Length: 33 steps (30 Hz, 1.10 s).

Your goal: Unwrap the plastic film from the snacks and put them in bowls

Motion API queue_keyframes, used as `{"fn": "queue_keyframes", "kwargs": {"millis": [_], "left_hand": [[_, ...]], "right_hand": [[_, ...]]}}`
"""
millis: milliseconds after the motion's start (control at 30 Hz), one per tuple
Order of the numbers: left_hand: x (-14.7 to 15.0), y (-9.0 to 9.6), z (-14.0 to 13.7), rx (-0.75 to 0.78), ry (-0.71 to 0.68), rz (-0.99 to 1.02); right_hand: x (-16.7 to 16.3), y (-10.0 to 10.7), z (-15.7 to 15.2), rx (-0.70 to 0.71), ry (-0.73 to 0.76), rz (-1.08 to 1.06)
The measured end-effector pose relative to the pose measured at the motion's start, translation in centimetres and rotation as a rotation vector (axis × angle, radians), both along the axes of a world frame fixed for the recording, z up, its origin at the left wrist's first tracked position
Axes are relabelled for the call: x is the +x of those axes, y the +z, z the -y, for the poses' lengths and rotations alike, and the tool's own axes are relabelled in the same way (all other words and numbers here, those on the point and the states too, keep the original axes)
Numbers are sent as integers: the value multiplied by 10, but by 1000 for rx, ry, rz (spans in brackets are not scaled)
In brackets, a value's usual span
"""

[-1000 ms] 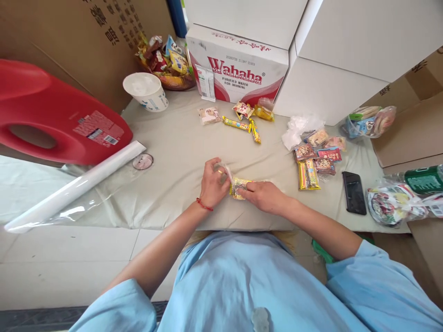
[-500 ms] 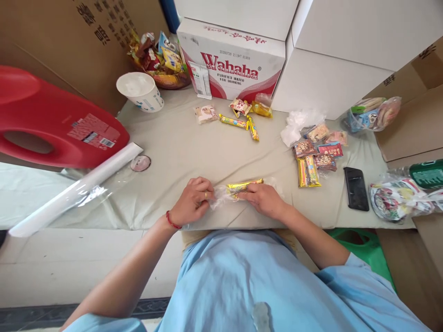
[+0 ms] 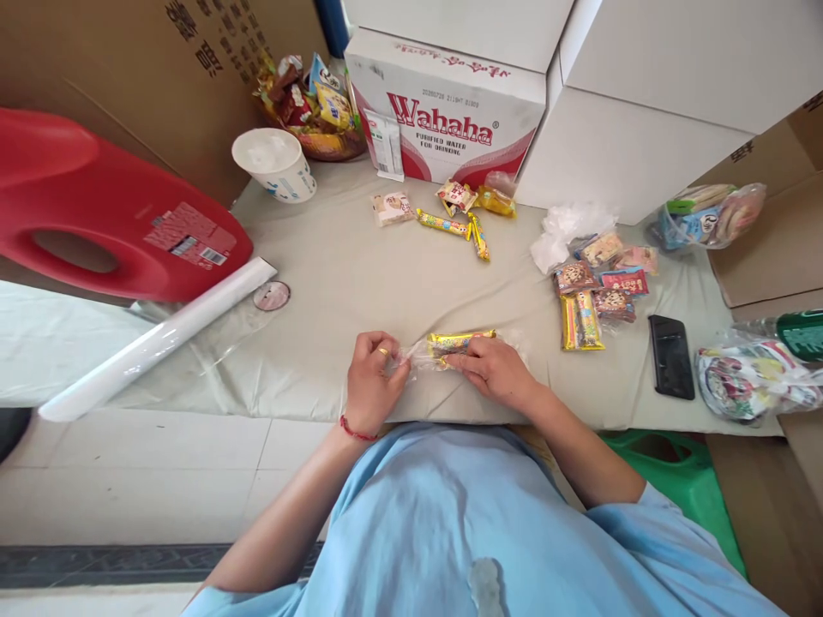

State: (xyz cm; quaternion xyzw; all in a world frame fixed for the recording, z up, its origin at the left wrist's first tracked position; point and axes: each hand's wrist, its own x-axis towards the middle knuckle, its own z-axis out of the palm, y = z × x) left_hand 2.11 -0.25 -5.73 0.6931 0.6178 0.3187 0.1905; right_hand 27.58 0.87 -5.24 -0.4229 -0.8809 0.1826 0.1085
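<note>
Near the table's front edge, yellow-wrapped snack sticks (image 3: 450, 343) lie in a clear plastic bag (image 3: 412, 353). My left hand (image 3: 378, 377), with a ring and a red bracelet, pinches the bag's left end between thumb and fingers. My right hand (image 3: 495, 370) is closed over the right part of the sticks, holding them through or against the plastic; its fingertips partly hide them. To the right sits a cluster of packed snacks, with two yellow sticks (image 3: 582, 321) in front. Loose yellow sticks (image 3: 443, 224) lie farther back with several small packets.
A red jug (image 3: 122, 214), a white roll (image 3: 160, 338) and a paper cup (image 3: 275, 164) stand or lie at left. The Wahaha carton (image 3: 443, 111) is at the back. At right are a black phone (image 3: 672, 356) and a bagged item (image 3: 746, 377).
My left hand has turned more upright, and its fingers now pinch the bag's end, drawing the plastic tighter. My right hand stays on the sticks. The view has shifted slightly.
</note>
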Motion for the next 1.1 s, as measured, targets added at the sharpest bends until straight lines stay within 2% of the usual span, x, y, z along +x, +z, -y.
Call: {"fn": "queue_keyframes", "kwargs": {"millis": [100, 167, 267, 367, 433, 533, 600, 700, 833, 967, 1100], "left_hand": [[20, 20, 4, -60, -17, 155], [41, 27, 3, -39, -69, 192], [69, 26, -1, -24, -224, 157], [82, 17, 2, -15, -354, -6], [84, 10, 8, -1, -388, -156], [85, 4, 16, 4, -403, -340], [87, 2, 18, 3, -399, -406], [87, 0, 18, 7, -396, -447], [84, -3, 19, 95, -369, -443], [81, -11, 19, 159, -398, -401], [75, -23, 16, 154, -438, -332]], "right_hand": [[-2, -2, -2, -5, 3, -41], [-5, -4, -3, -12, -4, -49], [-2, -1, 0, -18, -16, -87], [14, 6, 6, -38, -25, -258], [30, 8, 11, 14, -213, -344], [51, 2, 18, 136, -646, -222], [58, -4, 23, 109, -734, -103], [62, -4, 27, 27, -693, -121], [50, 22, 18, -31, -706, -249], [5, 45, -9, -98, -605, -89], [-48, 38, -32, -195, -509, 145]]}}
